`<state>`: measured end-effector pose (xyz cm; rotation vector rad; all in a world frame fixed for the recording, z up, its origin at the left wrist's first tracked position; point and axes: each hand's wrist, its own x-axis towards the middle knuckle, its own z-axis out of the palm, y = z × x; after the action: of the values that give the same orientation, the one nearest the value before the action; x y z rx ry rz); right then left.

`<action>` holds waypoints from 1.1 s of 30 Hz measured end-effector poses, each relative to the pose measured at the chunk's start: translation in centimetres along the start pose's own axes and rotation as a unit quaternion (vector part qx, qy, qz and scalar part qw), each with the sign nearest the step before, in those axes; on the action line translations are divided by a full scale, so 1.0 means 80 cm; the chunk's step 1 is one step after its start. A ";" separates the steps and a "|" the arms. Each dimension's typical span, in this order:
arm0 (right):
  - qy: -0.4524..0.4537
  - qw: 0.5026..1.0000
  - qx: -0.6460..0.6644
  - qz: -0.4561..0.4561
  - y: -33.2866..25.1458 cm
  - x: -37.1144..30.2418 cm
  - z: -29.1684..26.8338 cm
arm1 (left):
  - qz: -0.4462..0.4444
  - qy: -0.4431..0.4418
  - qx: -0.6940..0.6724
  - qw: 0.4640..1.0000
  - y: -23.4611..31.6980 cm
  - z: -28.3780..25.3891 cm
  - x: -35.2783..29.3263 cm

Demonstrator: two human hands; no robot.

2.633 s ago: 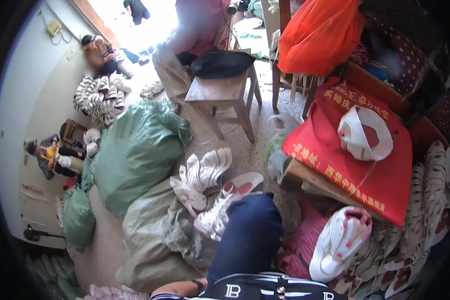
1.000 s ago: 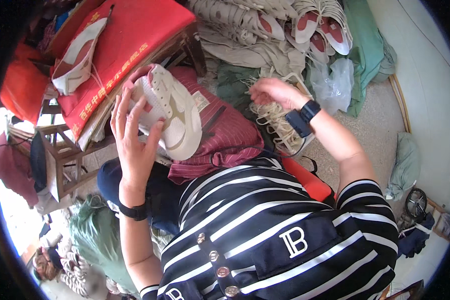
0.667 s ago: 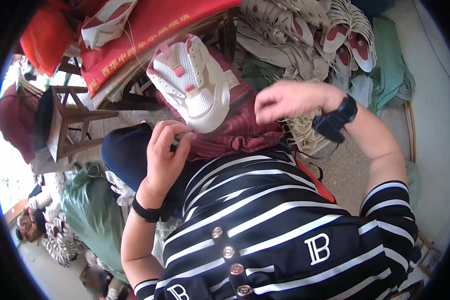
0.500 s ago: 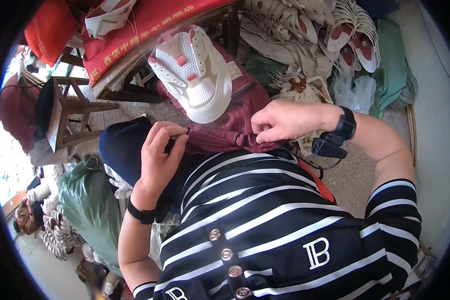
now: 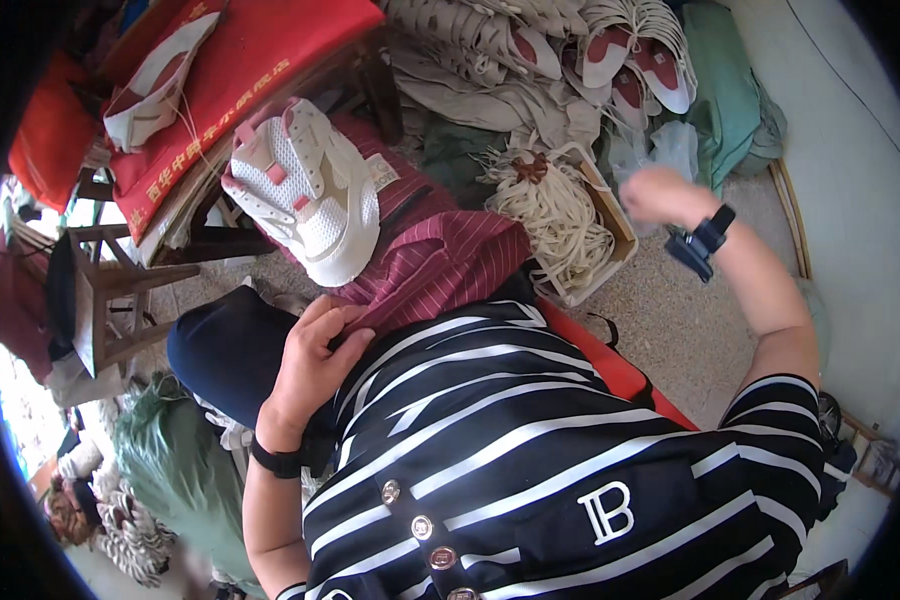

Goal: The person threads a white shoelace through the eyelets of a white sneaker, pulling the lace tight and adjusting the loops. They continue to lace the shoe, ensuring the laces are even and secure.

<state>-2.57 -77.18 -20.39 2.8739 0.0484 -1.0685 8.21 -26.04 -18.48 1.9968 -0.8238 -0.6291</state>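
Over my lap lies a maroon pinstriped cloth [image 5: 460, 245]. At its near left edge my left hand [image 5: 315, 350] is closed in a pinch on the fabric. Resting on the cloth, a white sneaker [image 5: 315, 215] with pink trim points its toe toward me and has no laces through its eyelets. My right hand [image 5: 660, 195] is held out to the right, away from the cloth. Motion smears its curled fingers, so what they hold, if anything, does not show. Close by are a clear plastic bag [image 5: 675, 150] and a box [image 5: 625, 235] of cream shoelaces [image 5: 555, 225].
A red-covered table [image 5: 300, 35] at the far left carries another white shoe upper [image 5: 160, 85]. Beside it stands a wooden stool [image 5: 90, 310]. Bundled shoe uppers [image 5: 635, 60] are heaped at the back. A green sack [image 5: 180, 480] lies at the lower left, and a wall [image 5: 850, 220] runs along the right.
My right hand has let go of the maroon cloth and swung out to the right. The cloth's right part now stands up in a fold. The view has shifted, showing more of the shoelace box.
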 end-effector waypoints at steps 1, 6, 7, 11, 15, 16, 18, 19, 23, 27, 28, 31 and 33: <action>-0.079 0.995 -0.052 0.009 -0.008 -0.004 0.030 | -0.001 -0.004 -0.008 1.000 0.004 -0.001 0.001; -0.252 0.938 0.182 -0.151 -0.074 -0.019 0.165 | -0.036 -0.023 -0.020 0.999 0.008 -0.002 0.006; -0.225 0.937 0.221 -0.152 -0.088 -0.021 0.192 | -0.031 -0.027 -0.017 0.999 0.006 -0.004 0.007; -0.177 0.963 0.197 -0.046 -0.130 0.009 0.204 | -0.061 -0.043 -0.027 0.997 0.014 -0.010 0.009; 0.079 0.918 0.372 0.115 -0.104 0.078 0.219 | -0.088 -0.038 -0.118 0.988 0.010 -0.013 0.006; 0.181 0.901 0.367 0.143 -0.098 0.097 0.224 | -0.089 -0.034 -0.123 0.988 0.013 -0.015 0.009; 0.281 0.852 0.419 0.140 -0.087 0.133 0.219 | -0.101 -0.019 -0.154 0.983 0.013 -0.017 0.008; 0.330 0.822 0.442 0.138 -0.083 0.149 0.214 | -0.112 -0.008 -0.180 0.977 0.010 -0.016 0.004; 0.252 0.738 0.590 0.211 -0.092 0.205 0.188 | -0.128 0.058 -0.232 0.962 -0.007 -0.015 -0.002; 0.226 0.741 0.606 0.177 -0.101 0.223 0.170 | -0.125 0.097 -0.219 0.963 -0.016 -0.011 -0.014; 0.238 0.760 0.584 0.159 -0.099 0.225 0.173 | -0.133 0.106 -0.229 0.958 -0.013 -0.012 -0.013; 0.155 0.708 0.660 0.197 -0.074 0.236 0.222 | -0.087 0.093 -0.114 0.985 -0.016 -0.024 -0.014; 0.119 0.609 0.759 0.198 -0.082 0.212 0.184 | -0.111 0.129 -0.153 0.974 -0.013 -0.026 -0.020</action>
<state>0.28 -71.76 -42.99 3.6780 -2.4875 -0.6035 8.90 -23.37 -18.14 1.8475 -0.3270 -0.5688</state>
